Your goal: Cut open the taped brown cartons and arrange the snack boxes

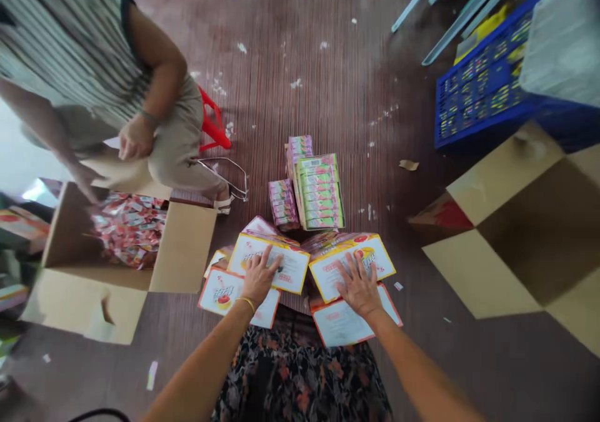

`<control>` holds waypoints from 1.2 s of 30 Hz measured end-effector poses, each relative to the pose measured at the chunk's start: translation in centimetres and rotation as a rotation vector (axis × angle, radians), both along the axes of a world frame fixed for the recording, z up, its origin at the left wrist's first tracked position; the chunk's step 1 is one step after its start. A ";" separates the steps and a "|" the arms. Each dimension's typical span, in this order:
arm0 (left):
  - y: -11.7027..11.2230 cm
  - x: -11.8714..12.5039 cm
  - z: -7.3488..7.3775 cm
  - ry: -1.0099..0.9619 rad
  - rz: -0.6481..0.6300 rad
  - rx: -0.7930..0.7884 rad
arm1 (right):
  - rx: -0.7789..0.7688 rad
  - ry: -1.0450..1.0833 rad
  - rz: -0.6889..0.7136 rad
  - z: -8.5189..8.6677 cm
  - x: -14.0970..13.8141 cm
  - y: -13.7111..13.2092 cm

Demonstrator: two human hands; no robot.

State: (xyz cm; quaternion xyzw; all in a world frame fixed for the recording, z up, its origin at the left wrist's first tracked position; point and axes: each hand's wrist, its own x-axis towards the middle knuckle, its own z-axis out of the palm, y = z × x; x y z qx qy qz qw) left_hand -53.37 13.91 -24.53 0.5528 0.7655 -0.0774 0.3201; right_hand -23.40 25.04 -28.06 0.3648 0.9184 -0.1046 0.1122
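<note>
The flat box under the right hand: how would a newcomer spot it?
Start at the green-fronted stack mid-floor. Just below lie flat yellow-edged boxes; the right hand presses on one. Unlike its orange-edged neighbour nearer the person, it sits on top.

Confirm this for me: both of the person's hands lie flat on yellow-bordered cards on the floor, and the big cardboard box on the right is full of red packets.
Not quite. The head view shows the left hand and right hand flat on yellow-bordered cards, but the cardboard box on the right is open and empty. The red packets fill the box on the left.
</note>
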 end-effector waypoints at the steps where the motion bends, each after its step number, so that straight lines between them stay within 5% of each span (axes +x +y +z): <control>1: 0.0 0.0 0.0 -0.020 0.007 0.013 | 0.010 -0.023 -0.001 0.2 -0.1 -0.1; 9: 1.9 -0.8 -0.3 -0.035 0.062 0.050 | 0.130 -0.028 -0.257 -0.1 -4.1 -2.0; 15: 2.8 -1.3 -0.8 0.020 0.094 0.039 | 0.072 0.002 -0.417 0.2 -8.0 -1.7; 20: 4.1 -1.9 -0.4 0.119 0.064 -0.017 | -0.010 0.172 -0.493 1.9 -6.3 1.7; 23: 4.9 -1.8 0.0 0.163 0.036 -0.039 | 0.001 0.285 -0.788 1.4 -3.1 5.8; 26: 5.5 -1.8 0.3 0.212 0.019 -0.046 | -0.372 0.410 -1.132 -0.2 -0.6 9.1; 29: 5.9 -2.2 0.2 0.242 0.023 -0.038 | -0.737 0.548 -1.267 -1.3 -0.3 10.0; 36: 6.7 -2.9 0.2 0.251 0.034 -0.065 | -0.792 0.713 -1.258 -1.8 -1.0 9.0</control>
